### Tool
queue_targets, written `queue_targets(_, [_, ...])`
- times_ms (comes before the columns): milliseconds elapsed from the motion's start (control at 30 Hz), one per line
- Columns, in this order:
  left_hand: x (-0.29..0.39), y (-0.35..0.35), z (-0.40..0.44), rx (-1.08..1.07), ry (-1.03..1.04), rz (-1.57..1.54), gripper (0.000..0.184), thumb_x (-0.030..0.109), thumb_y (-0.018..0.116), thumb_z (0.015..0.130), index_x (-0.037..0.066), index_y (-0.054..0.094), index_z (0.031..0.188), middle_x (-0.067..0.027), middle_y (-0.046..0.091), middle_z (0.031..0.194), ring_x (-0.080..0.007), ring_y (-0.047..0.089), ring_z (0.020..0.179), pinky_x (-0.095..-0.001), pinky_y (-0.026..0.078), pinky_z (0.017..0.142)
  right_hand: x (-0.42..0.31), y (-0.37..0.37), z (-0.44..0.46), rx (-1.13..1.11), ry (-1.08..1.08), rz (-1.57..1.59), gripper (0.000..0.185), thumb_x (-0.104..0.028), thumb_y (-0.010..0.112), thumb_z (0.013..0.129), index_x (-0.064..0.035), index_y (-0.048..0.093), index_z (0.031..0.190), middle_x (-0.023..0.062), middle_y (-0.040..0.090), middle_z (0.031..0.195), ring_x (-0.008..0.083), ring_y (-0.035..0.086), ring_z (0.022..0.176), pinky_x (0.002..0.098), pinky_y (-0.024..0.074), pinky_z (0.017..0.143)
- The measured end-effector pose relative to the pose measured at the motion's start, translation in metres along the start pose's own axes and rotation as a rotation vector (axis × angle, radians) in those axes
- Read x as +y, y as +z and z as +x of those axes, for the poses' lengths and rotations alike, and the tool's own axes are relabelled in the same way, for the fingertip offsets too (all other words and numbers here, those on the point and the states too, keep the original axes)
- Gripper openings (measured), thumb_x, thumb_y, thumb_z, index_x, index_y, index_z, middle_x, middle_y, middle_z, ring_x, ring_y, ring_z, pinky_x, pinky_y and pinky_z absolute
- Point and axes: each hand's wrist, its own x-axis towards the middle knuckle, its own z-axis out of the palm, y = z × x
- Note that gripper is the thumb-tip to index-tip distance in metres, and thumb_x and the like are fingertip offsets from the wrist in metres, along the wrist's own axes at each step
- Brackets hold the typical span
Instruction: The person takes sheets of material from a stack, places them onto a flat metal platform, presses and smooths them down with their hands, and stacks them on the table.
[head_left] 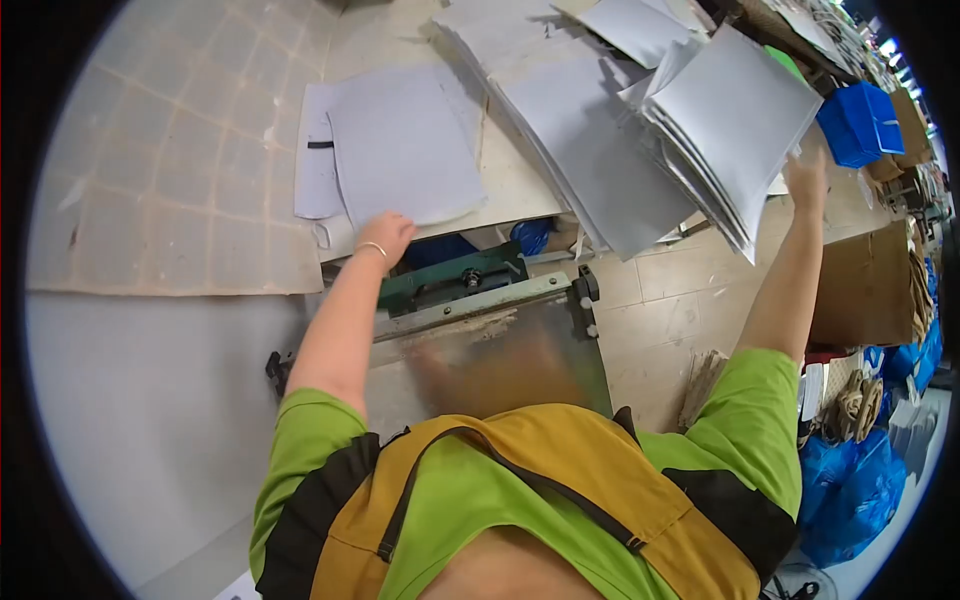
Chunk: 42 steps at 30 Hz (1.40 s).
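My left hand (388,237), with a thin bracelet at the wrist, is at the near edge of a white sheet (405,150) on the table. Its fingers are curled together; whether they pinch the sheet's edge is hidden. Under that sheet, another pale sheet (312,185) with a short black strip sticks out on the left. My right hand (808,180) is blurred, by the right edge of a thick stack of white sheets (740,110). This stack lies tilted over a larger pile of sheets (590,140). I cannot make out whether my right fingers grip it.
Below the table's front edge stands a green metal machine (470,275) with a flat metal plate (500,360), close to my body. A tiled wall (180,150) rises at left. To the right are a blue box (862,122), a cardboard box (865,285) and blue bags (855,490).
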Motion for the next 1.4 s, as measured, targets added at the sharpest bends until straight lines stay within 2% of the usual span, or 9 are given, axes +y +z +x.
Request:
queue_targets(33, [-0.014, 0.004, 0.008, -0.027, -0.015, -0.008, 0.040, 0.037, 0.057, 0.090, 0.007, 0.064, 0.116, -0.0188, 0.058, 0.125, -0.0331, 0.057, 0.110, -0.0397, 0.045, 0.094, -0.075, -0.051, -0.036, 0.335, -0.020, 0.288, 0.039, -0.027, 0.057, 0.094, -0.0032, 0.055, 0.125, 0.0115, 0.064, 0.118, 0.0226, 0.063, 0.103, 0.0337, 0.0488, 0.089])
queue_targets(167, [-0.028, -0.042, -0.003, 0.492, -0.057, -0.414, 0.033, 0.033, 0.050, 0.094, 0.001, 0.061, 0.093, -0.0227, 0.056, 0.069, -0.0417, 0.058, 0.074, -0.0454, 0.046, 0.066, -0.228, -0.094, -0.107, 0.086, -0.165, 1.121, 0.026, -0.010, 0.058, 0.093, -0.0025, 0.061, 0.118, 0.0078, 0.068, 0.105, 0.0131, 0.063, 0.098, 0.0248, 0.0485, 0.087])
queue_targets(300, [0.000, -0.126, -0.064, 0.688, -0.005, -0.270, 0.018, 0.018, 0.055, 0.093, 0.002, 0.063, 0.094, -0.0171, 0.056, 0.073, -0.0299, 0.051, 0.061, -0.0362, 0.042, 0.060, -0.355, -0.087, -0.192, -0.685, -0.277, 1.408, 0.031, -0.012, 0.059, 0.093, -0.0008, 0.057, 0.122, 0.0100, 0.067, 0.100, 0.0125, 0.062, 0.087, 0.0250, 0.0488, 0.079])
queue_targets(400, [0.041, -0.153, -0.139, 0.686, 0.300, -0.089, 0.008, 0.011, 0.061, 0.086, 0.005, 0.065, 0.091, -0.0124, 0.056, 0.071, -0.0304, 0.054, 0.061, -0.0365, 0.044, 0.057, -0.388, -0.073, -0.247, -0.729, -0.333, 1.550, 0.039, -0.013, 0.058, 0.094, -0.0017, 0.051, 0.130, 0.0127, 0.064, 0.112, 0.0134, 0.061, 0.093, 0.0254, 0.0488, 0.079])
queue_targets(500, [0.079, -0.127, -0.216, 0.421, 0.548, 0.032, 0.020, 0.008, 0.063, 0.079, 0.010, 0.067, 0.098, -0.0071, 0.057, 0.071, -0.0287, 0.057, 0.063, -0.0388, 0.046, 0.054, -0.384, -0.083, -0.282, -0.940, 0.166, 1.851, 0.048, -0.019, 0.059, 0.094, -0.0026, 0.043, 0.136, 0.0150, 0.058, 0.122, 0.0156, 0.059, 0.100, 0.0262, 0.0488, 0.082])
queue_targets(667, [0.116, -0.008, -0.300, 0.138, 0.592, -0.122, 0.019, 0.017, 0.059, 0.082, 0.016, 0.066, 0.099, -0.0059, 0.056, 0.072, -0.0257, 0.058, 0.066, -0.0388, 0.048, 0.058, -0.356, -0.060, -0.352, -0.881, -0.115, 1.449, 0.052, -0.024, 0.059, 0.093, -0.0057, 0.041, 0.138, 0.0149, 0.051, 0.134, 0.0228, 0.056, 0.110, 0.0348, 0.0475, 0.090])
queue_targets(800, [0.115, 0.054, -0.340, 0.320, 0.599, -0.269, 0.016, 0.018, 0.061, 0.082, 0.016, 0.068, 0.096, -0.0054, 0.054, 0.067, -0.0265, 0.057, 0.061, -0.0382, 0.047, 0.053, -0.326, -0.085, -0.419, -0.302, -0.945, 0.504, 0.052, -0.034, 0.055, 0.091, -0.0214, 0.042, 0.140, 0.0062, 0.037, 0.148, 0.0285, 0.035, 0.135, 0.0505, 0.0273, 0.110])
queue_targets(1100, [0.112, 0.097, -0.409, 0.280, 0.301, -0.673, 0.005, 0.014, 0.069, 0.078, 0.009, 0.068, 0.079, -0.0043, 0.061, 0.076, -0.0238, 0.060, 0.067, -0.0326, 0.049, 0.059, -0.292, -0.103, -0.484, -0.359, -0.815, 0.447, 0.053, -0.046, 0.047, 0.094, -0.0285, 0.037, 0.144, 0.0014, 0.030, 0.153, 0.0196, 0.024, 0.142, 0.0480, 0.0172, 0.115])
queue_targets(1400, [0.107, 0.124, -0.430, 0.526, 0.641, -0.316, 0.014, 0.008, 0.070, 0.072, 0.008, 0.067, 0.086, -0.0056, 0.062, 0.082, -0.0244, 0.061, 0.073, -0.0329, 0.050, 0.062, -0.268, -0.123, -0.510, -0.403, -0.780, 0.300, 0.054, -0.054, 0.035, 0.096, -0.0353, 0.029, 0.146, -0.0029, 0.022, 0.156, 0.0168, 0.017, 0.144, 0.0466, 0.0124, 0.116])
